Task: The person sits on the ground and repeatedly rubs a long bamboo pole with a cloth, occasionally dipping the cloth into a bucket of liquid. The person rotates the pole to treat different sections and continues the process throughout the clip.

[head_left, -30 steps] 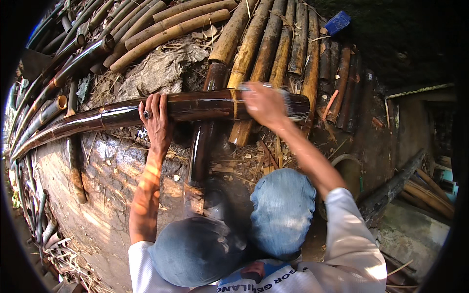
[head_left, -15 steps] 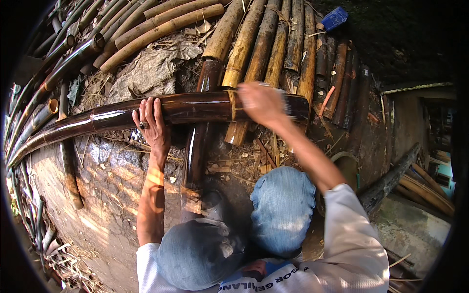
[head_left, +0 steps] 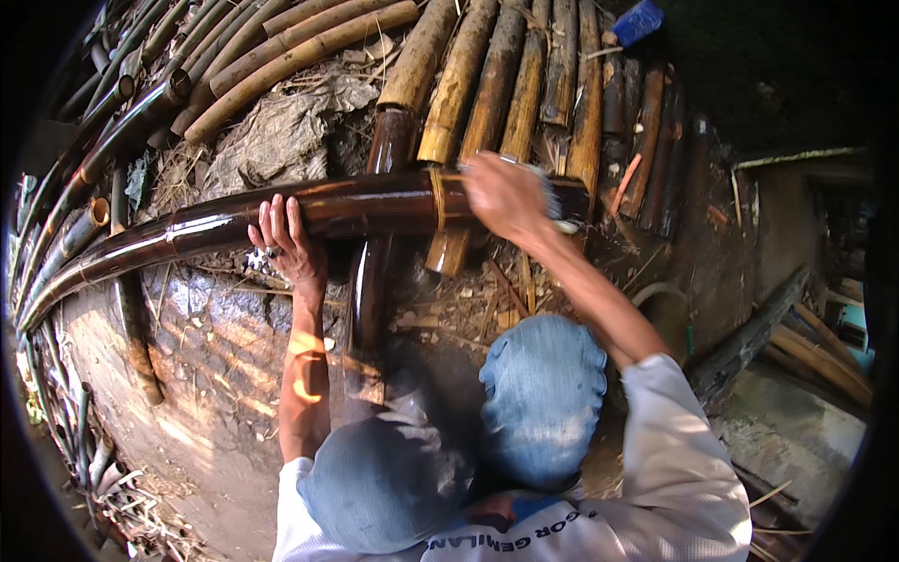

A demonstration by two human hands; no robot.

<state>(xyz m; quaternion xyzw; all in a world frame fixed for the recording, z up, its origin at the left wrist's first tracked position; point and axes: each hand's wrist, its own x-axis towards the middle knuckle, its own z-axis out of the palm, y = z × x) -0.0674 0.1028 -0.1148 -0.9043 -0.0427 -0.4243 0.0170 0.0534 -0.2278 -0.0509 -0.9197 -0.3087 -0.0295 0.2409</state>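
Note:
A long, dark, wet bamboo pole (head_left: 365, 206) lies crosswise before me, curving away to the left in the fisheye view. My left hand (head_left: 286, 245) rests on it left of the middle, fingers bent over its near side, a ring on one; the thumb is hidden. Towards the pole's right end, just past a pale node band, my right hand (head_left: 506, 199) is closed and smeared by motion. Out of that hand sticks a greyish-white, pad-like thing (head_left: 552, 199), too blurred to name, pressed on the pole. Another dark bamboo piece (head_left: 372, 290) runs underneath, pointing towards my feet.
Several cut yellow-brown bamboo lengths (head_left: 459, 80) lie side by side beyond the pole. More poles (head_left: 309, 37) are piled at the upper left. A crumpled sack (head_left: 281, 131) lies behind my left hand. A blue plastic thing (head_left: 639, 28) is at the far right.
My right hand stays at about the same stretch of the pole, blurred in both frames. The pole's right end and my left hand have shifted only slightly in view.

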